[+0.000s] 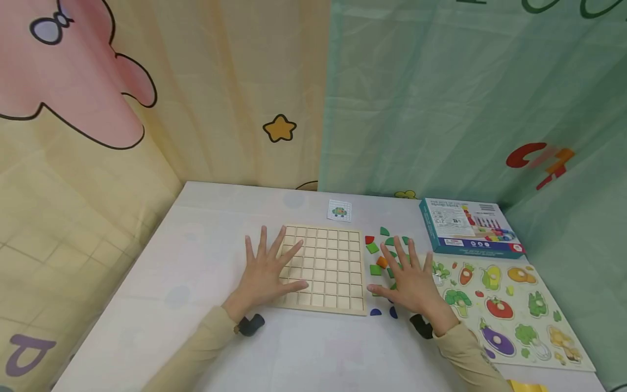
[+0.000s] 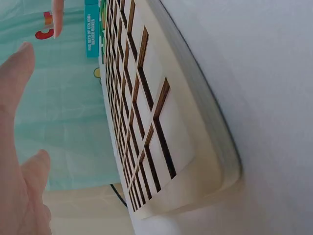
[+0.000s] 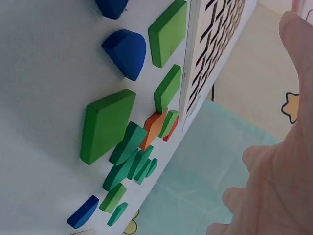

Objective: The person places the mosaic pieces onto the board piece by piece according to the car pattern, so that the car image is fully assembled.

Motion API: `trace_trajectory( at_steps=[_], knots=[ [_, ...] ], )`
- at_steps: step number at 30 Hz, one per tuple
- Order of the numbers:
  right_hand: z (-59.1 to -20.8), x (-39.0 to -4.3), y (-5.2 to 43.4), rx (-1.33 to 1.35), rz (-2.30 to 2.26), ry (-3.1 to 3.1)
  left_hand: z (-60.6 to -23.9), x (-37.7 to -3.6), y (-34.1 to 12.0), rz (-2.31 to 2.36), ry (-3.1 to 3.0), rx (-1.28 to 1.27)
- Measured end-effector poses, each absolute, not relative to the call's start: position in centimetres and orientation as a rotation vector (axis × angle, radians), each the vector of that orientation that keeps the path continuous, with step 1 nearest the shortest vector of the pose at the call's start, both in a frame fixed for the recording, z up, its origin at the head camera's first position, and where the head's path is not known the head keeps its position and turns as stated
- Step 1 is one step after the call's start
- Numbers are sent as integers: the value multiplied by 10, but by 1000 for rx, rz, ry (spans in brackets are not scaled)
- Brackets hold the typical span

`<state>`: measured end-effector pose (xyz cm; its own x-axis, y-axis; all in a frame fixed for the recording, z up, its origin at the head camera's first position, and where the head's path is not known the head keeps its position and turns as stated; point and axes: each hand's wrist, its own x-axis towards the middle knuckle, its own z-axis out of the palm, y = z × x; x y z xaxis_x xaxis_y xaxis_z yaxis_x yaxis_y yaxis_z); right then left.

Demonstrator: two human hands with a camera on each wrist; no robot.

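Fingers spread, my left hand [image 1: 263,272] is over the left edge of a pale wooden grid board [image 1: 330,267]. The left wrist view shows thumb and fingers apart from the board's recessed squares [image 2: 159,132]. My right hand [image 1: 412,282], also spread, hovers among small coloured pieces right of the board. Those pieces include a green square [image 3: 110,125], a blue quarter-round piece [image 3: 127,51], an orange square [image 1: 381,262] and a red quarter-round piece [image 1: 369,239]. Some pieces are hidden under the right hand. Neither hand holds anything.
A small pattern card [image 1: 339,210] lies behind the board. At the right are a boxed toy set [image 1: 472,228] and a vegetable puzzle board [image 1: 519,316]. Curtains [image 1: 235,109] hang along the table's back and sides. A yellow object [image 1: 526,386] shows at the lower right.
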<state>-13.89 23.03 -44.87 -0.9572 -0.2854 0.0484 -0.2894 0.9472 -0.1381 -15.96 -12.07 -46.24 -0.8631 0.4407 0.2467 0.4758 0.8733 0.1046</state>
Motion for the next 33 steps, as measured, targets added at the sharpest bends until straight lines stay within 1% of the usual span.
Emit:
trace_trajectory(
  at_steps=[4,8,14,19,24,33],
  knots=[
    [-451,-140,231,474,217,-3043,-468,-155,-119,-305,-2826,-679],
    [-453,-141,233,465,236,-2995,-475,-149,-116,-473,-2875,-633],
    [-451,-143,236,413,300,-2906,-485,-139,-112,-767,-3007,-479],
    [-447,-147,239,365,365,-2886,-494,-136,-112,-899,-3022,-402],
    [-443,-158,242,320,449,-2928,-501,-135,-115,-916,-2967,-406],
    [-438,-189,255,249,574,-3047,-512,-134,-118,-855,-2924,-429]
  ],
)
